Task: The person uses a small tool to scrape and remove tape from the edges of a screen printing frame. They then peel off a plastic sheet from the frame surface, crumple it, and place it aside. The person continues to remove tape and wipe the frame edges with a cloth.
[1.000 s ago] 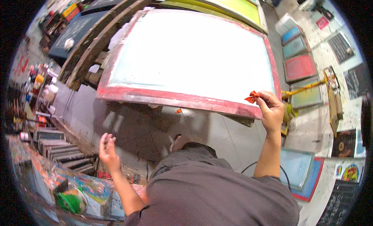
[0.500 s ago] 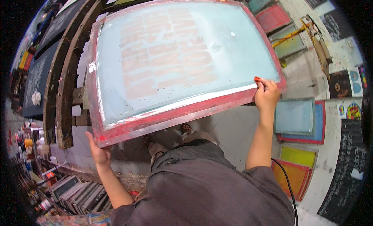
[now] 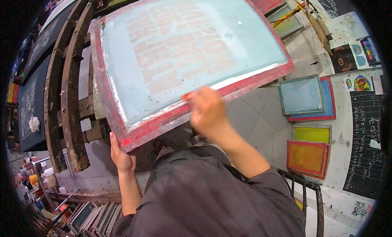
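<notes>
A large silk-screen frame (image 3: pixel 173 53) is tilted in front of me, with pale bluish mesh, faint block shapes and a red-edged border. My left hand (image 3: pixel 122 158) grips its near left corner, thumb up along the side and the other fingers partly hidden below the frame. Blurred by motion, my right hand (image 3: pixel 208 111) is at the middle of the near border. Between its closed fingertips is a small red-orange piece (image 3: pixel 188 96), which meets or hovers just over the whitish strip along the mesh edge; I cannot tell which.
Dark wooden rails (image 3: pixel 74 86) run along the left beside dark fabric boards (image 3: pixel 34 110). Several frames (image 3: pixel 87 220) stand in a row at lower left. Coloured screens (image 3: pixel 304 94) lean against the white wall on the right. A black metal railing (image 3: pixel 318 208) is at lower right.
My right hand has moved left along the near border, from the right corner to the middle, with the red-orange piece. The left hand stays at the near left corner. The view has shifted.
</notes>
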`<state>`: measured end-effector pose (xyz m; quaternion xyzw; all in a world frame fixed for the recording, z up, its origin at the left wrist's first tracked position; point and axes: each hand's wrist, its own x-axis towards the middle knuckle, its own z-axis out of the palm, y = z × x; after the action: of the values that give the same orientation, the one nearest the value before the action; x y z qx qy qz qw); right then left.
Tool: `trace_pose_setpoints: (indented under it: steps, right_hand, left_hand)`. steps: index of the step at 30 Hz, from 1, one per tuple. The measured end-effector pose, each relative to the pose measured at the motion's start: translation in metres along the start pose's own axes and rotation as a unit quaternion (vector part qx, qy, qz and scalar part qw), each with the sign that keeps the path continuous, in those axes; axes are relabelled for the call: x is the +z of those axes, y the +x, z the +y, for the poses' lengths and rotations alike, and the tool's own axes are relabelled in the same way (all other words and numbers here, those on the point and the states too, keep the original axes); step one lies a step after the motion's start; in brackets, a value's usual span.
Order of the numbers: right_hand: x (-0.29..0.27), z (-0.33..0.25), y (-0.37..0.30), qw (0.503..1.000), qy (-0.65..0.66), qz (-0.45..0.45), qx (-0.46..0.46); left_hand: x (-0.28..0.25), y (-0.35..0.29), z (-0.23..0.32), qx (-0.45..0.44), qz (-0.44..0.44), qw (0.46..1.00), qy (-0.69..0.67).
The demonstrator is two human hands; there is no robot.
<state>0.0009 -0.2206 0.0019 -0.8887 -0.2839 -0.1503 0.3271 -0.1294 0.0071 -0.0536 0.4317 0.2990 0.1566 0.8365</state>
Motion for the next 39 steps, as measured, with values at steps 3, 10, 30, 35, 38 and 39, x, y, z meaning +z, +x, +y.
trace_pose_setpoints:
  steps: [3,10,30,35,38,39]
  right_hand:
    - [-0.038,0.081,0.006,0.981,-0.165,0.050,0.091]
    - [-0.023,0.051,0.004,0.988,-0.107,0.067,0.085]
    - [-0.022,0.059,0.000,0.988,-0.020,0.087,0.127]
    - [0.024,-0.030,-0.011,0.995,0.080,-0.022,-0.049]
    - [0.011,0.011,-0.001,0.999,0.047,-0.001,-0.007]
    - [0.004,0.041,0.003,0.999,0.015,0.052,0.005]
  left_hand:
    - [0.003,-0.001,0.001,0.006,-0.002,1.000,0.000]
    - [0.022,-0.007,0.007,0.008,-0.002,1.000,0.017]
    - [0.027,-0.007,0.003,0.016,0.030,0.999,-0.001]
    - [0.026,-0.007,0.005,0.004,0.010,1.000,0.019]
    - [0.029,-0.010,0.008,0.009,0.026,0.999,0.025]
    - [0.019,-0.008,0.007,0.012,0.014,0.999,0.030]
